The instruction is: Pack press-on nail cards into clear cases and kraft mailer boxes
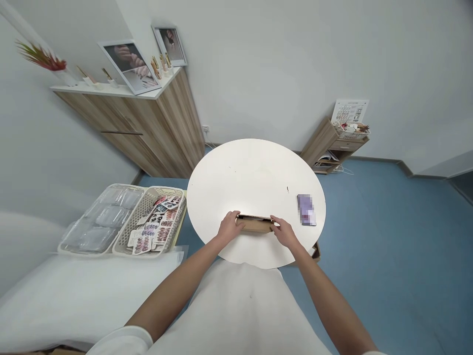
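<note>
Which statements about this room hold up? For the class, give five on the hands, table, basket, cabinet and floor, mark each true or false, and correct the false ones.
1. The left hand and the right hand are both on the brown box. True.
2. The purple item lies beside the left hand. False: the purple item is on the right side of the white table.
3. The basket nearest the table holds patterned cards. True.
4. The floor is red. False: the floor is blue.
5. Two framed pictures stand on the wooden cabinet. True.
</note>
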`<state>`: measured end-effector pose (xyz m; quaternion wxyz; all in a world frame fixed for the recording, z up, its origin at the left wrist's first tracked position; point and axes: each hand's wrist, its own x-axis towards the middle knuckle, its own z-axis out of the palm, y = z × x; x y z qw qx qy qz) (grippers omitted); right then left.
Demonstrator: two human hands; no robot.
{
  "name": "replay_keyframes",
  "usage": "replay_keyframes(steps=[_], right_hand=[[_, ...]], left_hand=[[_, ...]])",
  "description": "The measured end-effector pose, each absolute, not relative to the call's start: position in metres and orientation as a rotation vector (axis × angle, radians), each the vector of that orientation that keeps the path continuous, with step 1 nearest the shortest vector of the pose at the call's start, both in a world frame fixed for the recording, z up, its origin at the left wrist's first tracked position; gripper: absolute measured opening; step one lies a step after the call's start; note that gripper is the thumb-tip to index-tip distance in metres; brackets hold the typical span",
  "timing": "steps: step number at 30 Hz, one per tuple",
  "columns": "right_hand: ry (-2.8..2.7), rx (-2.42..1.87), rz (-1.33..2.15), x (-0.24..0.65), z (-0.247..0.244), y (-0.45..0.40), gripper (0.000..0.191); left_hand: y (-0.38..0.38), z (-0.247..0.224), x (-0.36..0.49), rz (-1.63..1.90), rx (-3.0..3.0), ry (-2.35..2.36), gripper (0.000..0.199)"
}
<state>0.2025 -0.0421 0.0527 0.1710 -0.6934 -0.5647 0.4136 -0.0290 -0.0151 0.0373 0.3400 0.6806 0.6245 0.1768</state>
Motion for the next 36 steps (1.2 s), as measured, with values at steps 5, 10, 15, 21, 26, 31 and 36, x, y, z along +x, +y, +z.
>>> replay_keyframes(steps=[5,10,15,21,26,31,36], right_hand=[[-1.688,-1.991,1.107,0.197,0.048,-0.052,0.052],[-1.695,-1.973,1.131,0.199,0.048,-0.052,0.052],[-1.675,-1.958,1.121,0.198,0.045,-0.051,0.049],[-1.708,-1.996,1.12,0.191,0.051,-0.048,0.047],[-1.727,-1.994,1.101,0.188,0.05,-0.046,0.045],[-1.753,-1.97,1.082,0.187,0.046,-0.045,0.045],[-1.778,-1.961,1.057,0.186,0.044,-0.044,0.046]], left_hand=[[-0.019,0.034,-0.031,0.532,1.698,1.6,0.044],[-0.023,0.03,-0.039,0.591,1.616,1.545,0.045],[-0.022,0.03,-0.046,0.569,1.507,1.482,0.042],[-0.018,0.031,-0.044,0.599,1.405,1.517,0.025],[-0.013,0.027,-0.043,0.61,1.486,1.606,0.016],[-0.011,0.026,-0.043,0.587,1.644,1.69,0.012],[-0.011,0.037,-0.042,0.494,1.82,1.796,0.01]])
